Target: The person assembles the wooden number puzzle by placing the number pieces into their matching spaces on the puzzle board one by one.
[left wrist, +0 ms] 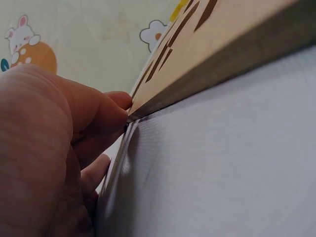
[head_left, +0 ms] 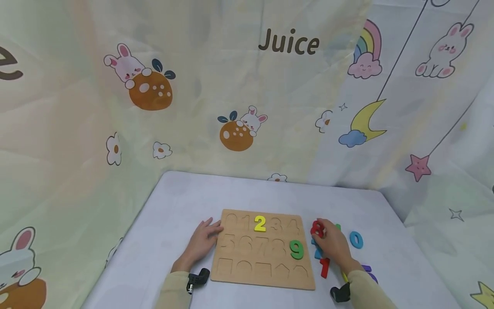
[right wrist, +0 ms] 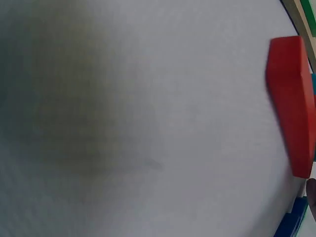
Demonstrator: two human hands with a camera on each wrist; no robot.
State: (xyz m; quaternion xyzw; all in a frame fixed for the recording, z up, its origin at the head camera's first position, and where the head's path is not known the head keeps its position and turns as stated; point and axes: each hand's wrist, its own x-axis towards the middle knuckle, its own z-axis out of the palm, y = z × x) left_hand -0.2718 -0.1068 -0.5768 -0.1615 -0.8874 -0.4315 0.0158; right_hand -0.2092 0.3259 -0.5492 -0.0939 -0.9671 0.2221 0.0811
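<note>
I see the left hand (head_left: 202, 241), fingers loosely extended, touching the left edge of the flat tan wooden number board (head_left: 262, 257). Just beyond the board's right edge, the right hand (head_left: 335, 243) pinches a red figure-eight piece (head_left: 317, 229) near loose coloured numerals. The board lies on a white counter (head_left: 200, 193) before pale, rabbit-printed fabric (head_left: 212, 64).

Lit evenly in head view, pale across curtain (head_left: 216, 77) and tabletop (head_left: 193, 193). Dimmer, greyer in both wrist views. Darkened along board edge (left wrist: 237, 61) in left wrist view. Smudged by broad, soft-edged shadow (right wrist: 74, 98) in right.
</note>
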